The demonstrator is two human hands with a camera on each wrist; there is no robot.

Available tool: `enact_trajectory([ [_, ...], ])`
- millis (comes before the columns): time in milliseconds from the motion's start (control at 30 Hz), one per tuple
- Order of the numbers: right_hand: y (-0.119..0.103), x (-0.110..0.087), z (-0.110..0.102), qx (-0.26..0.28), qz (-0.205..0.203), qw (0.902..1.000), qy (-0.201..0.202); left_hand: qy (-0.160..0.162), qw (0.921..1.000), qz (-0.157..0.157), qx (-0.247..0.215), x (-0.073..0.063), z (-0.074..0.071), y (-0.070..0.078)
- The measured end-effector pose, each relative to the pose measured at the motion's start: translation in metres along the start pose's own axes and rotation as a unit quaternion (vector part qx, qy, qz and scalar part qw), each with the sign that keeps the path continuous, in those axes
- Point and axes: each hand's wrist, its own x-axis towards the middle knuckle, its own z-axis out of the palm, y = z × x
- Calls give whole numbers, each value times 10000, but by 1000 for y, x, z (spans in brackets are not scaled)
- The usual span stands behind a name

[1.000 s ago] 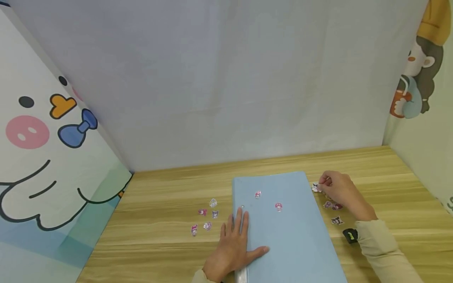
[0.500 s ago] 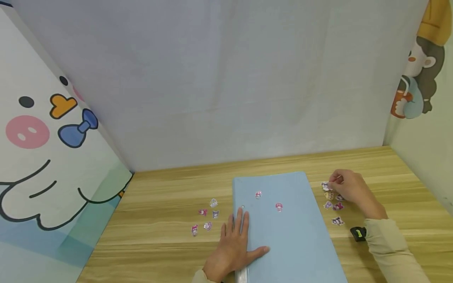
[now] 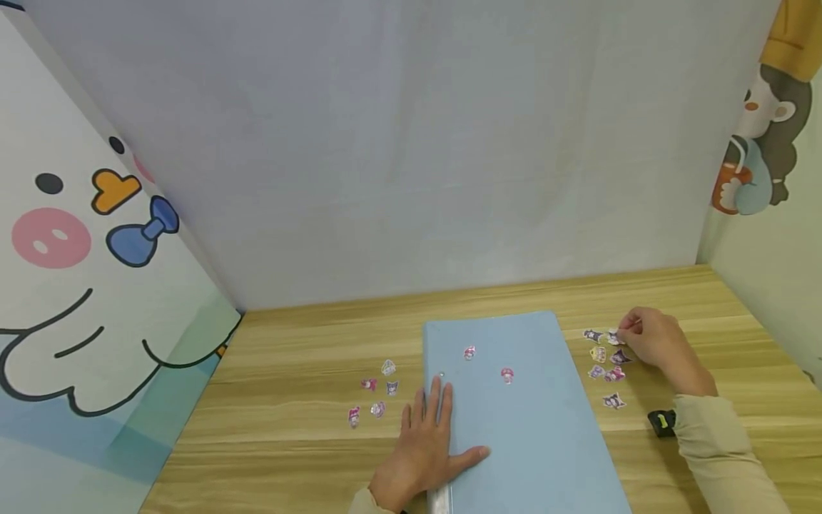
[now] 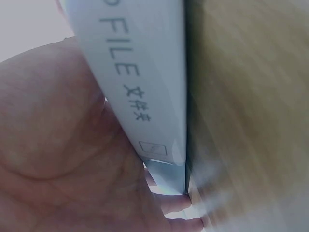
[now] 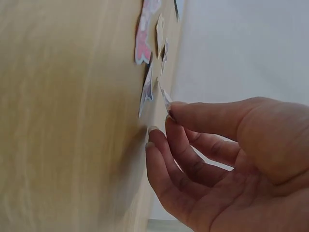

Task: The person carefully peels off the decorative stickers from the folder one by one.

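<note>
My right hand (image 3: 658,346) pinches a small white and dark cartoon sticker (image 5: 165,99) between thumb and fingertip, close over the table. Several cut-out stickers lie in a cluster just left of it, among them a purple-white one (image 3: 592,335), a yellowish one (image 3: 598,354) and a dark-white one (image 3: 614,401). The left hand (image 3: 420,451) rests with spread, straight fingers on the left edge of a light blue file folder (image 3: 526,428). Two pink stickers sit on the cover, a character (image 3: 469,353) and a mushroom shape (image 3: 507,375). The left wrist view shows the lettered spine (image 4: 135,72).
Left of the folder, several more stickers are spread on the wood-grain table (image 3: 289,371), including a pink one (image 3: 354,417). A black device (image 3: 662,423) with a green mark is at the right cuff. A pale curtain (image 3: 411,157) closes off the back.
The right hand has moved to the right, away from the folder, with a sticker at its fingertips. Another sticker now shows where those fingers were. My left hand has stayed in place.
</note>
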Motion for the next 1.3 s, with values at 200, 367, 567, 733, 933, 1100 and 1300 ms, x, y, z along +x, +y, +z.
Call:
enact_trajectory([
  [200,1,1,-1,-49,119,9999,-96,-58,9999,-46,78,0,-2,2],
  [367,3,0,0,-120,144,9998,-83,-179,9997,-109,138,-5,-13,9],
  [567,5,-1,-1,-120,145,9998,-29,-192,9995,-149,215,-9,-20,15],
  [733,5,0,-1,-143,142,9998,-11,-160,9996,-145,200,-9,-20,15],
  [933,4,1,1,-158,130,9996,-210,-176,9996,-116,174,-9,-18,13],
  [1100,-2,1,5,-125,-16,9997,-206,-217,9995,-115,198,-7,-17,12],
  [1300,-15,1,18,46,-230,9994,-261,-267,9992,-203,220,-6,-16,12],
])
